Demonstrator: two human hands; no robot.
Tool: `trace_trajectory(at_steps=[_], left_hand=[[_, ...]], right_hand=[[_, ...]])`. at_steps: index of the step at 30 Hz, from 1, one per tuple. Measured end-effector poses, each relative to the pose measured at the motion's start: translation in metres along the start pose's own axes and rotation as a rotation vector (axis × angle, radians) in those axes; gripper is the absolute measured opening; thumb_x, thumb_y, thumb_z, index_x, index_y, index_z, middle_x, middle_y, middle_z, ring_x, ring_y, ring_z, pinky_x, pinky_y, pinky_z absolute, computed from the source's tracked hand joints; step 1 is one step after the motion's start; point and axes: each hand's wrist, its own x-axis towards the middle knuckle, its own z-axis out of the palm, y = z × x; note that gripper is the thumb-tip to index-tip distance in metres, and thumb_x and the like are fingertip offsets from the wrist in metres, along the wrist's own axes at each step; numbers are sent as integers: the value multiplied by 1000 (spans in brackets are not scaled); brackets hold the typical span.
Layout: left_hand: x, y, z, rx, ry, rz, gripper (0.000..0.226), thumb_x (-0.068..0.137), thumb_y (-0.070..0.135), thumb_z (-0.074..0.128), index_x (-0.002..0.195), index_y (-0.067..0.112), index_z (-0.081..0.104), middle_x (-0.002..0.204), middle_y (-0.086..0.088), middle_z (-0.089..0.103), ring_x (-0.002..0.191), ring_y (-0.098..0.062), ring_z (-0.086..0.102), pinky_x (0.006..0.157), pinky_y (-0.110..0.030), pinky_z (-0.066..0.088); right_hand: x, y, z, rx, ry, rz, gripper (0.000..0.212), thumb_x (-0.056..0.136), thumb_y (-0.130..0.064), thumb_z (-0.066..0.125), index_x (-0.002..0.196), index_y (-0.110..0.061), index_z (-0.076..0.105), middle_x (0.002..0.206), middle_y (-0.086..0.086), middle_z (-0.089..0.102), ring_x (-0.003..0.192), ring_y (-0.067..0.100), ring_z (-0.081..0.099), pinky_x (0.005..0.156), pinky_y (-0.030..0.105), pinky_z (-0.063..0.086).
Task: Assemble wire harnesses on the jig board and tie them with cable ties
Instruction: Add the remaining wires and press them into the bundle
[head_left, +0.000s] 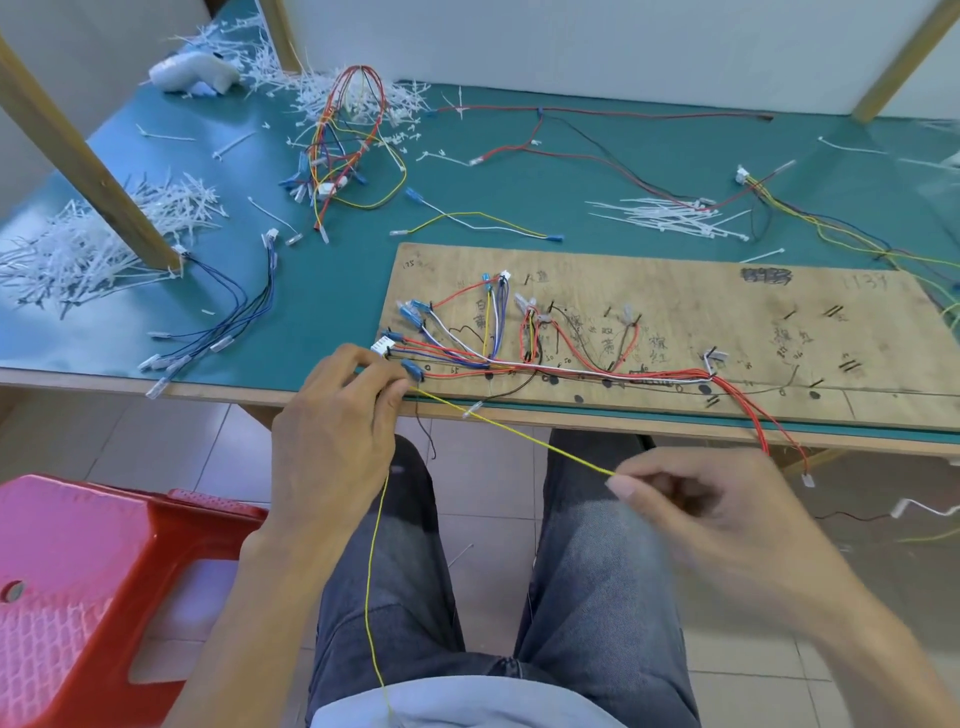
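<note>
A plywood jig board (675, 306) lies on the green table, with red, white, blue and black wires routed between its pegs into a harness (519, 358). A thin yellow wire (519, 431) stretches taut below the table's front edge. My left hand (337, 431) pinches it at the board's front left corner, beside a blue terminal (413, 370). My right hand (691, 499) pinches the same wire farther right, over my lap. From the left hand the wire's slack end hangs down to my shirt.
Loose cable ties (670, 215) lie behind the board, and heaps of cut tie ends (78, 249) at the left. A finished harness bundle (343, 150) and spare wires (218, 332) sit on the table. A red stool (88, 582) stands by my left knee.
</note>
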Motion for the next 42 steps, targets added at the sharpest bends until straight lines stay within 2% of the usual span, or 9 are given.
trace_trajectory(at_steps=[4,10,14,18,23,29,35,39,42], left_hand=[[1,2,3,26,6,2,15,103,29,64,106,18,74,107,3,64,90,-24,65,59,-42,56],[-5,15,1,72,44,7,16,99,19,68,112,16,76,108,1,57,99,-23,57,61,-43,57],[-11,48,0,83,33,190,24,99,15,62,120,16,71,118,1,60,107,-26,58,84,-44,54],[-28,101,17,89,-141,409,47,99,30,55,143,15,60,145,-3,58,133,-26,52,113,-44,40],[-32,126,44,135,-273,389,64,105,38,45,162,11,33,162,-2,42,147,-25,39,123,-44,30],[-15,133,66,197,-339,341,66,107,43,37,166,18,23,170,4,28,149,-26,35,121,-49,28],[-14,127,78,199,-345,326,67,107,46,35,168,26,15,174,12,14,150,-24,32,117,-53,28],[-17,130,83,244,-294,318,67,105,43,44,166,24,23,172,9,24,149,-25,36,118,-57,27],[-15,133,85,280,-249,338,65,102,37,50,162,17,36,171,4,30,155,-22,30,121,-58,21]], right_hand=[[-1,-1,-35,115,86,71,18,85,-43,77,97,-31,83,66,-2,66,50,8,54,49,22,46],[5,12,-42,322,145,145,25,81,-36,81,103,-24,82,75,2,72,67,11,66,54,15,48],[3,32,-42,580,155,218,26,81,-25,81,100,-8,78,83,17,70,59,21,50,48,26,42],[8,40,-45,875,103,351,26,81,-12,78,105,-3,78,97,20,73,65,18,65,57,26,58],[19,42,-45,992,119,432,25,83,-8,73,107,-5,80,113,24,76,84,22,80,67,30,65],[40,29,-41,857,267,326,18,86,-12,76,101,-3,81,104,24,78,94,36,79,71,34,65],[69,20,-31,660,408,249,6,92,-12,77,96,-7,79,95,11,79,77,31,80,59,31,64],[94,22,-28,367,442,165,5,94,-16,79,89,-18,80,76,1,77,63,12,70,57,30,60],[118,21,-27,51,460,66,9,91,-21,81,84,-25,77,71,-16,74,63,-2,61,62,18,46]])
